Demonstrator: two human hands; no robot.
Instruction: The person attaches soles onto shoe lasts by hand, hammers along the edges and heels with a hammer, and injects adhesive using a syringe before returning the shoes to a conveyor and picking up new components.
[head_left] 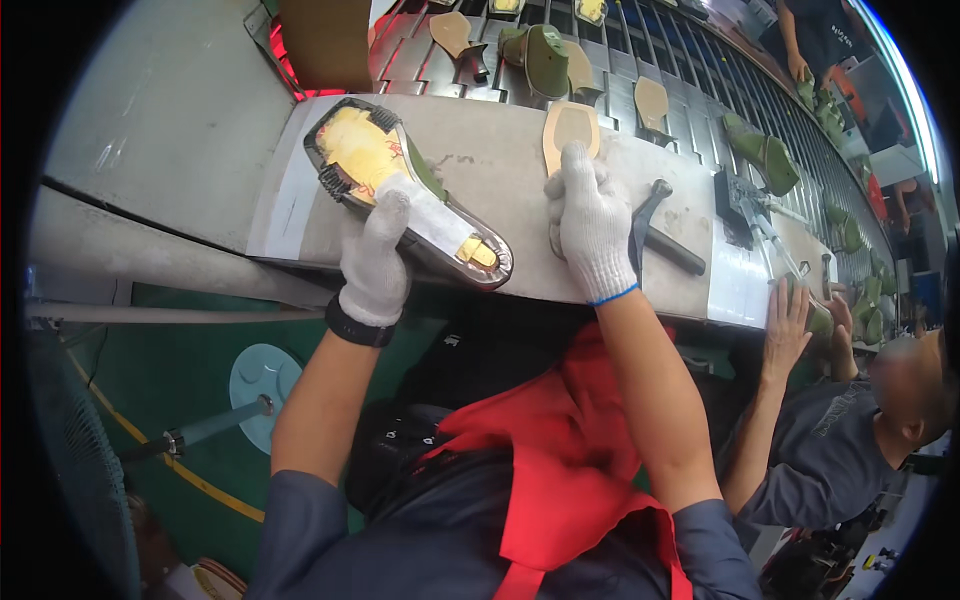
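My left hand [377,255], in a white knit glove, grips an upturned shoe [415,205] by its side. The shoe's underside faces up, yellow at the wide front and white along the narrow part, with dark edging and a strip of green upper showing. My right hand [590,225], gloved too, is closed on a tan shoe sole [571,125], thumb laid over its lower part. What lies under those fingers is hidden. Just right of that hand, a black-handled hand tool [672,248] lies on the grey worktop [480,125].
Behind the worktop runs a roller conveyor [625,45] with tan soles [651,103] and green shoes [546,60]. A dark metal fixture [738,205] stands to the right. Beside it a co-worker's hands [789,325] handle a green piece. A round blue stool [265,385] is below left.
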